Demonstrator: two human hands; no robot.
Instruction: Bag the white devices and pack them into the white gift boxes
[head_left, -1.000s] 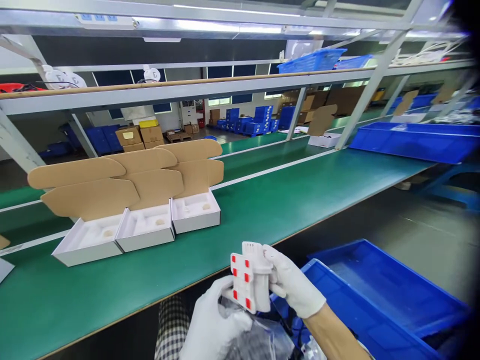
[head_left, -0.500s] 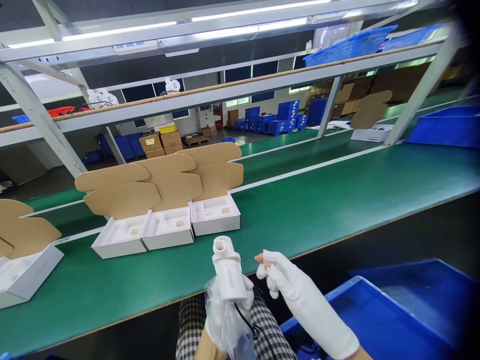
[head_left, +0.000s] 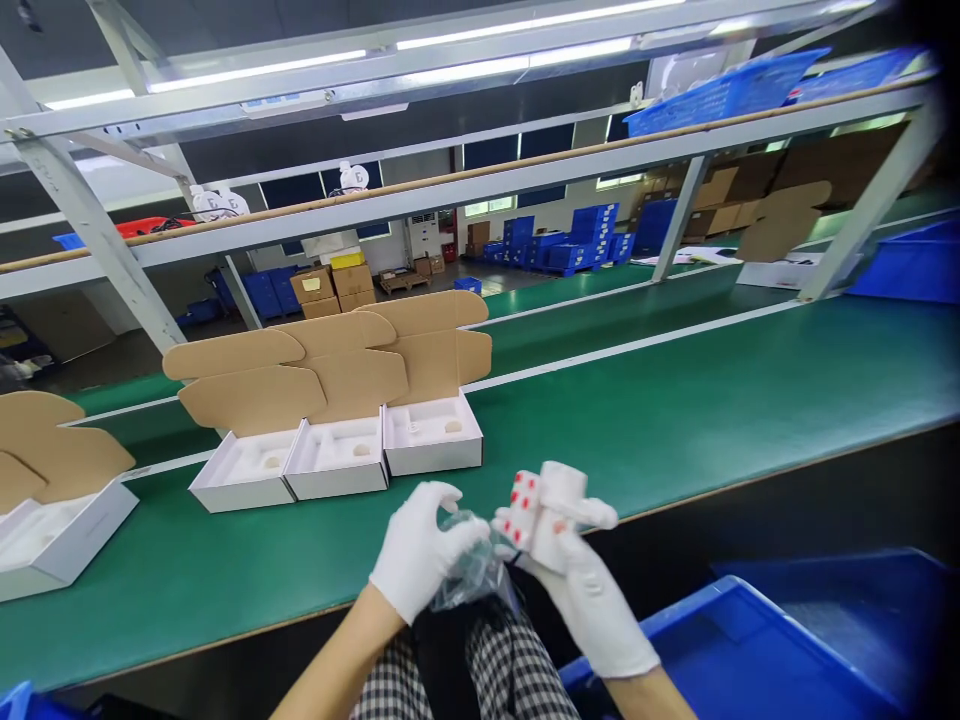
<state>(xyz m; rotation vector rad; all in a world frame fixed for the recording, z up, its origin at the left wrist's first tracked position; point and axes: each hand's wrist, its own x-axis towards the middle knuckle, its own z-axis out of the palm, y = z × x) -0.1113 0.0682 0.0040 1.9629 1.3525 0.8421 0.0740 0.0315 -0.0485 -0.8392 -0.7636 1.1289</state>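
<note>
My right hand (head_left: 589,595), in a white glove with red grip dots, is wrapped round a white plastic pump-like device (head_left: 562,485) over the table's near edge. The device is partly covered by the fingers and blurred. Close on its left, my gloved left hand (head_left: 424,545) pinches a crumpled clear plastic bag (head_left: 474,575). The bag hangs above my lap between both hands. Just beyond them stand three open white boxes (head_left: 337,460) in a row, lids raised, each with a white moulded insert.
Another open box (head_left: 64,535) stands at far left on the green tabletop (head_left: 645,400). Blue bins (head_left: 750,640) sit low at right, below the table edge. A shelf rail (head_left: 450,190) crosses overhead, bearing a blue basket (head_left: 727,95) and white devices (head_left: 217,203).
The pump-like device has passed from my left hand to my right and turned. My left hand has moved left and now grips the plastic bag, drawn off the device. The view has shifted slightly.
</note>
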